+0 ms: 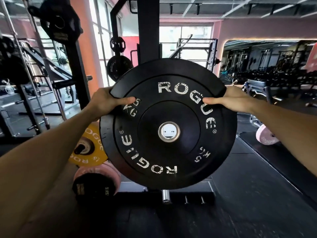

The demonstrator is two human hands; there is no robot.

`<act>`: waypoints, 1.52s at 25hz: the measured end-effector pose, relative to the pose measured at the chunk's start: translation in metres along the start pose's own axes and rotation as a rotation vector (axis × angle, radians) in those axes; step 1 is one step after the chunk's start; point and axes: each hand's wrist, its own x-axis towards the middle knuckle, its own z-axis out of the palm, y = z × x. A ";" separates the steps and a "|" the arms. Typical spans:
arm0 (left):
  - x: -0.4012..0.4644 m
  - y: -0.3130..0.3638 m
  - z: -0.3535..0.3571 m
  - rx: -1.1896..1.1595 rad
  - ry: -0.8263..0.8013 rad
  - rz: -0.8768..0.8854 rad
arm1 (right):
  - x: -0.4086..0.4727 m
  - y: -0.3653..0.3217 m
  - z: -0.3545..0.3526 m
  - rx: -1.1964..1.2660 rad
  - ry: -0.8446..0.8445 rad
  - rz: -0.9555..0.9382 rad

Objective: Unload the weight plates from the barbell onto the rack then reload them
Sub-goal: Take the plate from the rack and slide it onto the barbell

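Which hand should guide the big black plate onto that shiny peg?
Probably the left hand: the chrome peg sits lower left of the black Rogue plate's hole. The right hand also grips it.

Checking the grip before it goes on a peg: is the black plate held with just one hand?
No, the left hand and right hand both clamp the black plate at opposite edges.

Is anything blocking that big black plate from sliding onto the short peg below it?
Nothing visible. Both hands, left hand and right hand, hold the black plate above the bare chrome peg; the yellow plate sits off to the left.
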 end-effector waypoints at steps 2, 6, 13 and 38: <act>-0.011 -0.021 0.025 0.000 -0.003 -0.030 | -0.001 0.029 0.020 -0.004 -0.034 -0.001; -0.030 -0.075 0.079 0.023 -0.009 -0.107 | -0.003 0.096 0.073 -0.011 -0.061 0.006; -0.071 -0.199 0.187 0.034 -0.057 -0.120 | -0.007 0.224 0.190 -0.025 -0.068 0.045; -0.127 -0.469 0.354 -0.180 -0.078 -0.170 | -0.006 0.412 0.424 0.046 -0.075 0.042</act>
